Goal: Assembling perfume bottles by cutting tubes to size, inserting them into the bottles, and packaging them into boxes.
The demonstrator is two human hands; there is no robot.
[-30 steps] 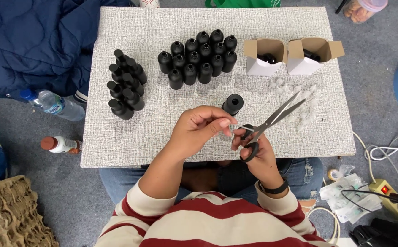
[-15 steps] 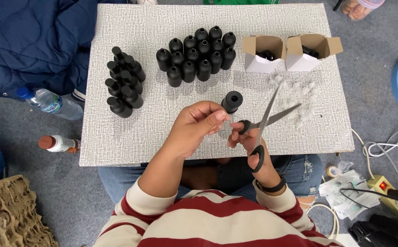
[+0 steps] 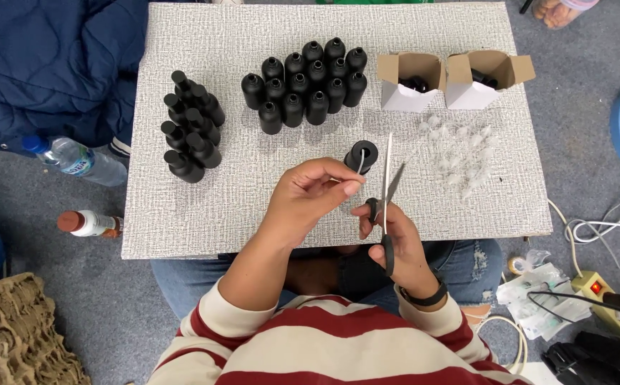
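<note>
My right hand [image 3: 395, 239] holds a pair of scissors [image 3: 385, 196] with black handles, blades open and pointing away from me. My left hand [image 3: 310, 199] pinches a thin pale strand between thumb and fingers, just left of the blades. A black spool [image 3: 361, 157] lies on the grey board [image 3: 253, 207] right behind my left fingertips. Several small clear pieces [image 3: 456, 153] lie scattered to the right of the scissors.
Several black bottles stand in a cluster [image 3: 306, 85] at the back and another group [image 3: 190, 125] on the left. Two open white boxes [image 3: 410, 82] [image 3: 484, 71] stand at the back right. Plastic bottles [image 3: 74, 157] [image 3: 89, 223] lie on the floor left; a power strip [image 3: 598, 289] and cables right.
The scissors have swung from pointing up-right to pointing straight away from me, blades still apart. My left hand has stayed by the spool, pinching the strand.
</note>
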